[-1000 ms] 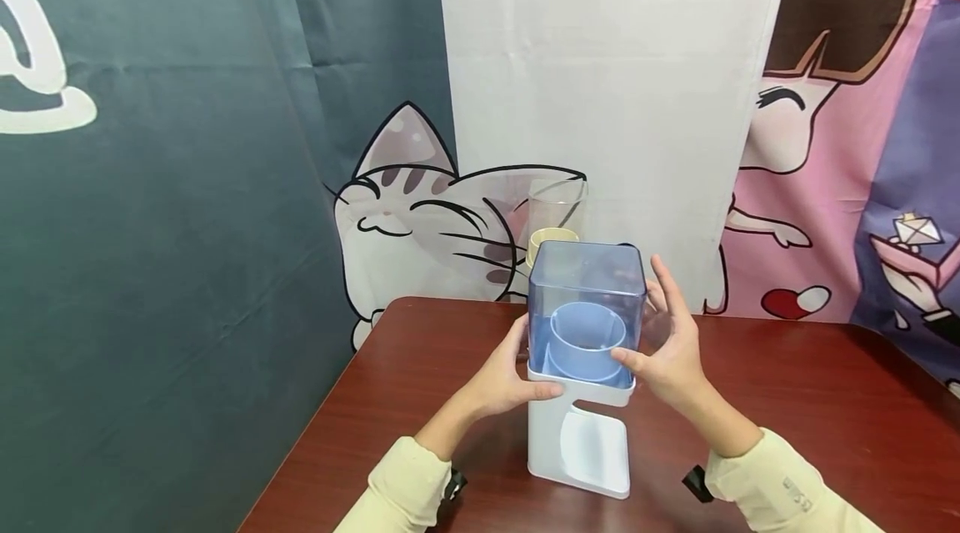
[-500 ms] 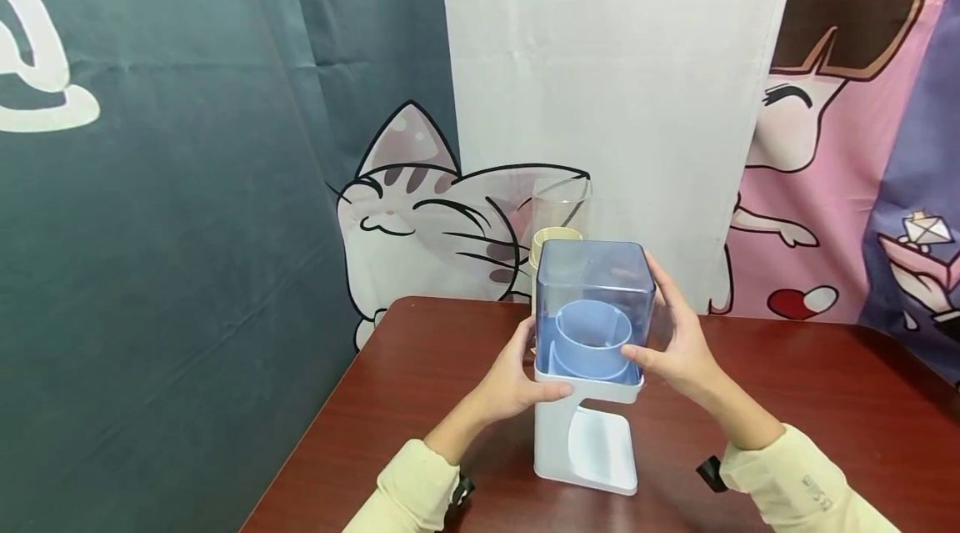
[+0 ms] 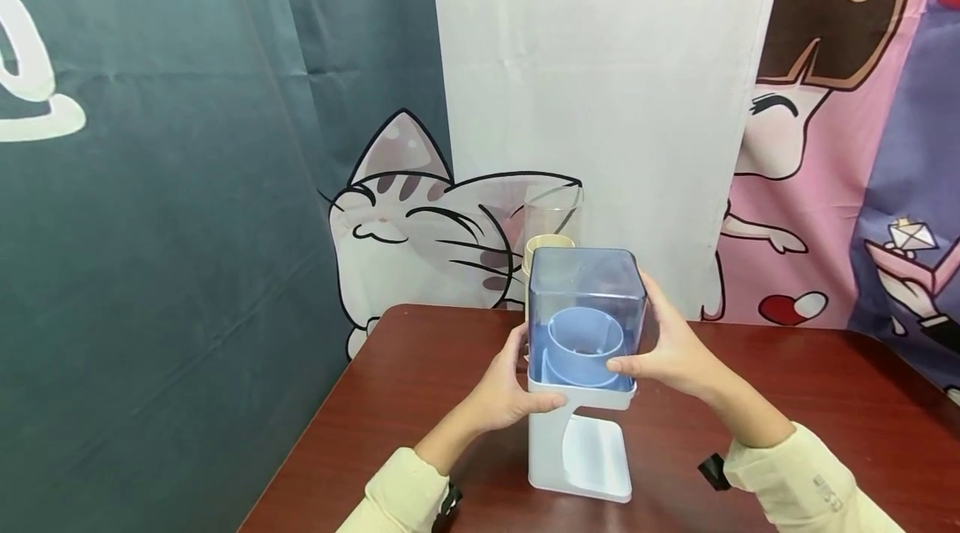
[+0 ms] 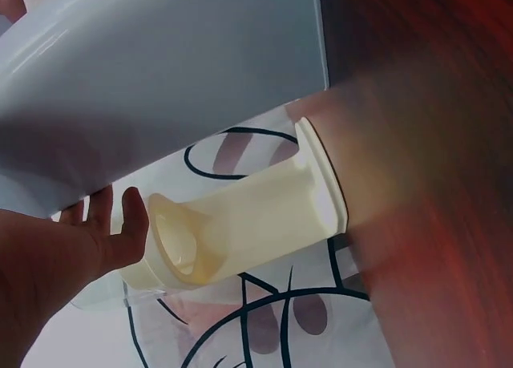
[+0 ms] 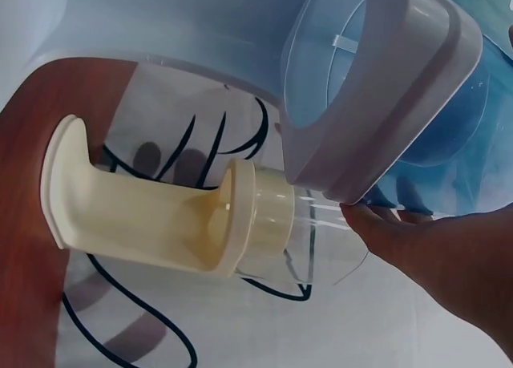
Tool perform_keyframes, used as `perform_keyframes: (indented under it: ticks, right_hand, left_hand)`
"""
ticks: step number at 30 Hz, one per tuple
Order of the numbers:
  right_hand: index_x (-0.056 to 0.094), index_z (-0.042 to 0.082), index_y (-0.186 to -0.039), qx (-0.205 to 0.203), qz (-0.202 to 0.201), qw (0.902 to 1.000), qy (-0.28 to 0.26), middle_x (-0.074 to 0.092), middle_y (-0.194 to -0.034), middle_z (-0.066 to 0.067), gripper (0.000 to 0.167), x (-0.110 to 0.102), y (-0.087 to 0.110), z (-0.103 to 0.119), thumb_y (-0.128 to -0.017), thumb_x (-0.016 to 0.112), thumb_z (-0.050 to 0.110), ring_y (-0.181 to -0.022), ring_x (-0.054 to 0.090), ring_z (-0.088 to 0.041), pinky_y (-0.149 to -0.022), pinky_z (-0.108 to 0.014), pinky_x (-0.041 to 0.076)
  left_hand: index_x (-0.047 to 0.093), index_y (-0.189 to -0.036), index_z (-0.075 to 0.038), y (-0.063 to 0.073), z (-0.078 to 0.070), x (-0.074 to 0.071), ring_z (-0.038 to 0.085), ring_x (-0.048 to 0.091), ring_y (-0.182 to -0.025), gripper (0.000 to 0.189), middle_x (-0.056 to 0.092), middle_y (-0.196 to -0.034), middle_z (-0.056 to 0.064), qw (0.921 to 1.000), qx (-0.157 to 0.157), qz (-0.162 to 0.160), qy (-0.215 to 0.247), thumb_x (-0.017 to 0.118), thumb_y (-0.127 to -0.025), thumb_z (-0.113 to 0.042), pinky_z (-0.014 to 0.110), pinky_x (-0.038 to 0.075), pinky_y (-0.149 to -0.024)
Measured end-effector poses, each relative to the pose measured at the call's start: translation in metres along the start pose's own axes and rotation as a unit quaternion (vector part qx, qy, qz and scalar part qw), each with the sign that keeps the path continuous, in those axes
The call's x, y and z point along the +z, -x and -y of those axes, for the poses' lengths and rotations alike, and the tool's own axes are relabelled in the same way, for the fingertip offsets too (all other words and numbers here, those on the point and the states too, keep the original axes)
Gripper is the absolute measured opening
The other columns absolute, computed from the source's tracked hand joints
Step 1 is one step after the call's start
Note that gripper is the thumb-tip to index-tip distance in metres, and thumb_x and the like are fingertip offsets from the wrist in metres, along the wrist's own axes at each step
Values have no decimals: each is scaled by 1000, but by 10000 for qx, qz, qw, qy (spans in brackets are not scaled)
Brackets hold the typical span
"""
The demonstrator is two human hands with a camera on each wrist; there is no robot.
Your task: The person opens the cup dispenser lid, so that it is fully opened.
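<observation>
An upright dispenser, like a gravity pet feeder, stands on the table: a white stand (image 3: 546, 454) topped by a clear blue square tank (image 3: 587, 273). A lighter blue round tube (image 3: 583, 345) shows inside the tank. My left hand (image 3: 504, 391) holds the stand's upper left corner, thumb across the front and fingers behind. With my right hand (image 3: 675, 356) I grip the tank's right side; the thumb lies on the front wall and the fingers are hidden behind it. From the right wrist camera, this hand (image 5: 449, 260) is right at the seam between tank and stand.
Behind the dispenser stands a second, cream stand (image 4: 256, 212) with a clear cylinder (image 3: 553, 212) on top. The red-brown table (image 3: 390, 399) ends at a printed cloth backdrop (image 3: 622, 82) with cartoon figures.
My right hand has closed in on the tank: its raised index finger has gone behind the wall. The left hand keeps its hold, and the dispenser stays in place while the view shifts slightly.
</observation>
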State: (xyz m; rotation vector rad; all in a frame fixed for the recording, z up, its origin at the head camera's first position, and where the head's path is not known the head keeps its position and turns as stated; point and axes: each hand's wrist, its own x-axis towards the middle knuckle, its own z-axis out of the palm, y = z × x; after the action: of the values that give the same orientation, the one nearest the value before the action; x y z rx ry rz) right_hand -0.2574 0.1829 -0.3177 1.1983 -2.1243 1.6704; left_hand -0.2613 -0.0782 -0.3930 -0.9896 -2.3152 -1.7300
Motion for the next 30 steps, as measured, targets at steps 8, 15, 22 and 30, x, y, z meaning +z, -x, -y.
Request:
perform_keyframes:
  ticks: [8, 15, 22, 30]
  right_hand:
    - [21, 2, -153, -150, -235, 9989, -368, 45, -131, -28, 109, 8, -3, -6, -63, 80, -16, -109, 56, -30, -87, -32, 54]
    - [15, 14, -159, -594, -603, 9964, -91, 45, -135, -14, 123, 14, -2, -11, -59, 82, -12, -112, 52, -27, -86, -29, 54]
    - [18, 18, -159, -588, -1011, 9921, 456, 48, -136, -4, 126, 13, -4, -10, -55, 84, -7, -112, 52, -21, -87, -23, 49]
    - [21, 14, -157, -508, -1149, 9916, 316, 47, -135, -2, 112, 10, -8, -11, -62, 77, -2, -111, 53, -17, -87, -21, 47]
  left_hand:
    - [25, -153, -16, 3, -2, 0, 19, 51, -108, 98, 51, -126, 1, 9997, -128, -128, -185, 84, -76, -31, 33, 49, -89]
    - [26, -152, -13, 3, -2, 2, 20, 54, -104, 98, 56, -124, 1, 9989, -83, -269, -363, 85, -74, -26, 32, 50, -88]
    - [30, -151, -13, 0, -5, 0, 21, 57, -101, 97, 58, -124, 2, 9985, -48, -365, -396, 86, -74, -26, 29, 53, -83]
    - [32, -152, -12, -2, -7, 1, 18, 54, -100, 97, 55, -124, 2, 9987, 62, -351, -365, 87, -73, -21, 29, 50, -84]
